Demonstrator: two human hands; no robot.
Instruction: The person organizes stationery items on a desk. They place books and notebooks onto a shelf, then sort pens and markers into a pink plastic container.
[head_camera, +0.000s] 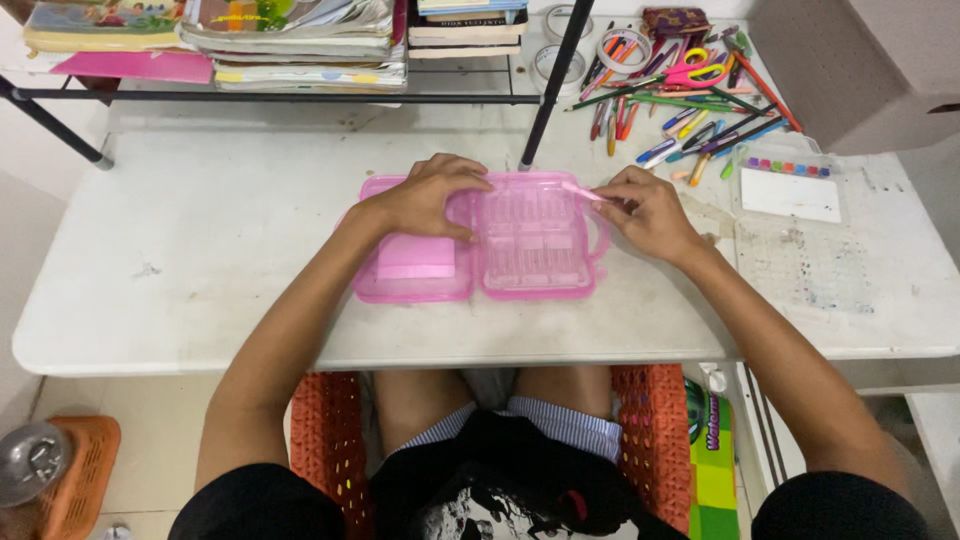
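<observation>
My left hand (425, 195) lies flat on the open pink case (480, 240) at mid-frame on the surface (200, 250), steadying it. My right hand (645, 210) pinches a pink strip (582, 190) at the case's upper right corner, pencils (690, 100) lying beyond.

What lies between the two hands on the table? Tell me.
In the head view, the ribbed right half of the open pink plastic case spans the stretch between the left hand and the right hand, both touching it.
</observation>
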